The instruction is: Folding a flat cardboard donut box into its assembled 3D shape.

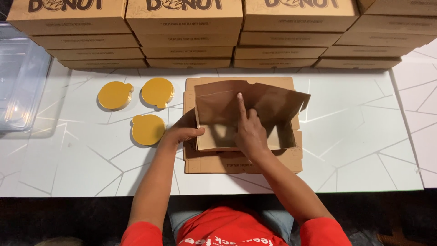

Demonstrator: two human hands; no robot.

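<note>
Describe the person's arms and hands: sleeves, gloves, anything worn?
Both arms are bare from the short red sleeves down. Left hand and right hand have no gloves; no rings, watch or bands are visible. The red shirt carries white lettering on the chest.

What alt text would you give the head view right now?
Seen from above, the left hand grips the left wall of a half-folded brown box while the right hand presses inside it, index finger pointing up the back flap. The box sits on flat cardboard on a white table, with three gold discs to its left and stacked boxes behind.
</note>
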